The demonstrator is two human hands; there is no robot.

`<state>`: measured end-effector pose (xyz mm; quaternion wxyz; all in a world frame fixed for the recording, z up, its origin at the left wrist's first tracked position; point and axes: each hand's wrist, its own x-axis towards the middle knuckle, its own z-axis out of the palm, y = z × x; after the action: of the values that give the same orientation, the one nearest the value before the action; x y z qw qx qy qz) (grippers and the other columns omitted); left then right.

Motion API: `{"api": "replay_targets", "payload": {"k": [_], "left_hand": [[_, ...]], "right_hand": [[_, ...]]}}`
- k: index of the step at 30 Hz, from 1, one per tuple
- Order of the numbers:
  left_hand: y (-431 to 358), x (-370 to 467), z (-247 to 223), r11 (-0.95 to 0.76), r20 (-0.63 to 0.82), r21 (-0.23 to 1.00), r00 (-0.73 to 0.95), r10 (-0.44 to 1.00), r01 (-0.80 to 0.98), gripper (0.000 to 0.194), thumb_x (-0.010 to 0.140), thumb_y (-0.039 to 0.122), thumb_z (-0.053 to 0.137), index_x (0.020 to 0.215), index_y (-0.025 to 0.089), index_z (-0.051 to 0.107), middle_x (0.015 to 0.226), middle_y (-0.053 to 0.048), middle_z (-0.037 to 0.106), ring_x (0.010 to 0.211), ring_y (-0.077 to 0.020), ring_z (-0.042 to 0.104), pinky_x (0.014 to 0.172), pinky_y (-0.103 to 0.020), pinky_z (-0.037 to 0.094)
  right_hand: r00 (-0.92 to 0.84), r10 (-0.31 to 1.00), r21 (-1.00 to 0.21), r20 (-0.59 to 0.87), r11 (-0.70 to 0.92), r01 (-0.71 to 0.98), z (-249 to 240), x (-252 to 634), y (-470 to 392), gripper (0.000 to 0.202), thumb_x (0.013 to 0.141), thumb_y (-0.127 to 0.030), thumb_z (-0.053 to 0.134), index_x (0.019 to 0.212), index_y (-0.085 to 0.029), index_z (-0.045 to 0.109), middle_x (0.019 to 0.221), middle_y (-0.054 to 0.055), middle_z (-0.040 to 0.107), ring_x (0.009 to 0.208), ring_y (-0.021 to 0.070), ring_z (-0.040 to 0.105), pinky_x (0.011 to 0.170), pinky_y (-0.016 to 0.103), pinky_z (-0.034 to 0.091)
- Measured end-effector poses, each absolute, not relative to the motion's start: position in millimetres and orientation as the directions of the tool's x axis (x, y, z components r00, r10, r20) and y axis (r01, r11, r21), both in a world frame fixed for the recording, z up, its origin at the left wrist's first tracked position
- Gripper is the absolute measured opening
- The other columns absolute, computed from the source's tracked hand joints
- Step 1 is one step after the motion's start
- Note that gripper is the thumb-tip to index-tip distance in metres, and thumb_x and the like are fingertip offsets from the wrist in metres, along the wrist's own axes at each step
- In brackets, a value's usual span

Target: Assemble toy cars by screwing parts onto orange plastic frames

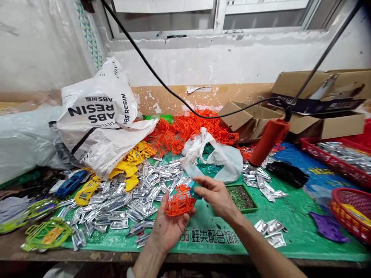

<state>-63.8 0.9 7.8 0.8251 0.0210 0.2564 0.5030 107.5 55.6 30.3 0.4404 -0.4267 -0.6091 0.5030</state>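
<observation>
We have one orange lattice piece (180,201) in the left hand (166,227), above the near part of the green sheet (204,222). Bright orange, openwork, thin crossing bars, roughly basket-like; fine detail blurred. A small teal piece (194,190) sits at its upper right edge, mostly hidden by fingers; we can't tell whether the two are joined.

Orientation: curved lower edge toward us, narrower top away, toward the silver pieces (145,181). Width and height look close, so we can't call a clear long axis, nor which end is front. Teal piece's axis: can't tell.

Left hand is cupped palm up, thumb along the left side, fingers curled round the right underside. Right hand (216,195) pinches the teal piece between thumb and fingertips.

Around: silver pieces spread left and beyond; we see yellow pieces (127,168) past them, beside a white sack (95,123). A white plastic bag (224,160) lies just beyond the hands, with an orange heap (188,131) behind it. The right hand and forearm partly block a green tray (240,197). A red-orange tool (266,144) hangs from a dark cable (150,67), right of the bag.
</observation>
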Motion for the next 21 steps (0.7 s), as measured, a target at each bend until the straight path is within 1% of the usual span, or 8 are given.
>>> {"api": "replay_targets", "payload": {"k": [2, 7, 11, 13, 15, 17, 19, 21], "left_hand": [[-1.6, -62.7, 7.8, 0.492, -0.344, 0.308, 0.386, 0.856, -0.815, 0.055, 0.08, 0.057, 0.065, 0.104, 0.008, 0.069, 0.094, -0.017, 0.076, 0.076, -0.0276, 0.074, 0.056, -0.023, 0.056], [-8.0, -68.4, 8.1, 0.512, -0.192, 0.39, 0.476, 0.858, -0.765, 0.081, 0.072, 0.073, 0.061, 0.119, 0.007, 0.064, 0.11, -0.023, 0.071, 0.099, -0.0351, 0.068, 0.07, -0.033, 0.056], [-7.8, -70.3, 7.2, 0.513, -0.199, 0.435, 0.477, 0.856, -0.739, 0.054, 0.09, 0.056, 0.052, 0.12, 0.013, 0.065, 0.109, -0.017, 0.072, 0.097, -0.0297, 0.068, 0.076, -0.036, 0.053], [-6.7, -69.5, 6.0, 0.514, -0.224, 0.442, 0.465, 0.857, -0.735, 0.05, 0.095, 0.051, 0.044, 0.119, 0.013, 0.066, 0.104, -0.015, 0.073, 0.091, -0.0276, 0.069, 0.077, -0.037, 0.052], [-5.5, -68.9, 4.2, 0.527, -0.239, 0.436, 0.47, 0.85, -0.73, 0.051, 0.097, 0.05, 0.04, 0.118, 0.011, 0.066, 0.104, -0.016, 0.073, 0.091, -0.0278, 0.068, 0.078, -0.038, 0.051], [-4.6, -69.2, 1.9, 0.536, -0.247, 0.426, 0.476, 0.844, -0.729, 0.049, 0.098, 0.047, 0.039, 0.118, 0.012, 0.066, 0.109, -0.016, 0.073, 0.095, -0.0289, 0.068, 0.08, -0.041, 0.05], [-4.1, -69.9, -0.7, 0.543, -0.252, 0.413, 0.481, 0.84, -0.731, 0.046, 0.098, 0.045, 0.04, 0.119, 0.012, 0.065, 0.112, -0.016, 0.073, 0.098, -0.0298, 0.067, 0.082, -0.044, 0.05], [-4.0, -70.2, -2.9, 0.542, -0.252, 0.394, 0.48, 0.84, -0.742, 0.045, 0.097, 0.044, 0.043, 0.119, 0.012, 0.065, 0.112, -0.015, 0.073, 0.099, -0.0296, 0.066, 0.085, -0.046, 0.049]], "right_hand": [[-0.254, 0.967, -0.989, 0.026, -0.013, -0.15, 28.7, 98.5, 43.0, 0.035, 0.072, -0.037, 0.069, 0.1, -0.017, 0.067, 0.074, -0.002, 0.06, 0.051, 0.0076, 0.047, 0.048, 0.022, 0.04], [-0.257, 0.961, -0.967, -0.105, -0.158, -0.197, 22.2, 92.1, 36.9, 0.037, 0.069, -0.037, 0.07, 0.099, -0.017, 0.064, 0.075, -0.003, 0.057, 0.044, 0.0067, 0.048, 0.04, 0.022, 0.04], [-0.373, 0.923, -0.953, -0.098, -0.194, -0.231, 15.8, 95.1, 37.7, 0.047, 0.064, -0.028, 0.072, 0.109, -0.019, 0.063, 0.086, 0.0, 0.059, 0.061, 0.0118, 0.057, 0.046, 0.023, 0.047], [-0.418, 0.904, -0.963, -0.096, -0.19, -0.191, 14.3, 97.4, 37.4, 0.051, 0.063, -0.023, 0.071, 0.113, -0.021, 0.061, 0.092, 0.002, 0.06, 0.068, 0.0141, 0.058, 0.05, 0.025, 0.049], [-0.42, 0.907, -0.997, -0.045, -0.066, -0.035, 15.0, 100.9, 37.1, 0.048, 0.066, -0.016, 0.068, 0.113, -0.022, 0.062, 0.093, 0.002, 0.059, 0.072, 0.0152, 0.057, 0.057, 0.028, 0.051], [-0.435, 0.897, -0.967, 0.076, 0.173, 0.188, 16.8, 105.4, 36.3, 0.045, 0.07, -0.009, 0.065, 0.113, -0.023, 0.064, 0.092, 0.003, 0.059, 0.079, 0.0175, 0.058, 0.067, 0.032, 0.053], [-0.488, 0.854, -0.84, 0.179, 0.391, 0.376, 17.4, 109.6, 34.5, 0.047, 0.075, -0.006, 0.063, 0.119, -0.023, 0.061, 0.093, 0.004, 0.059, 0.086, 0.0198, 0.059, 0.075, 0.035, 0.053], [-0.538, 0.811, -0.683, 0.231, 0.529, 0.504, 15.1, 112.3, 31.7, 0.049, 0.081, -0.008, 0.06, 0.128, -0.02, 0.053, 0.097, 0.007, 0.06, 0.086, 0.0216, 0.061, 0.076, 0.037, 0.055]]}}
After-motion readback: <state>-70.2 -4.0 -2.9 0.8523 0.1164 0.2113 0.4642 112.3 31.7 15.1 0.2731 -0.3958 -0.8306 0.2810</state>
